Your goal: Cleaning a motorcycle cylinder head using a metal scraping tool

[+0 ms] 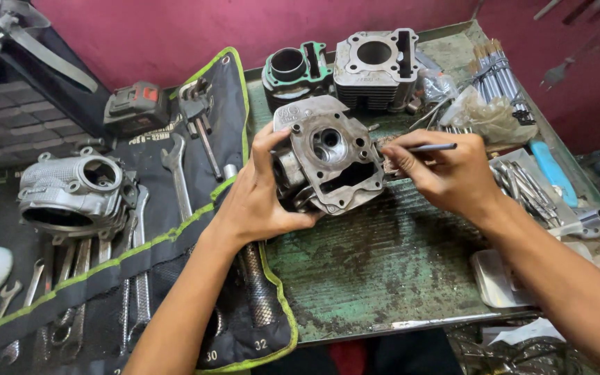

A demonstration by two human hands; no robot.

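While gripped, cylinder head (328,156) against tool roll (175,229).

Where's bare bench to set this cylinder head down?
Free: the worn green bench top in front of the cylinder head, between the tool roll and the metal tray. Crowded: the back edge with two cylinder blocks, and the right side's loose tools.

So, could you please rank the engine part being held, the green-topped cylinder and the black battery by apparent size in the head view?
1. Engine part, though nearest the camera.
2. Green-topped cylinder and battery look alike; unranked.
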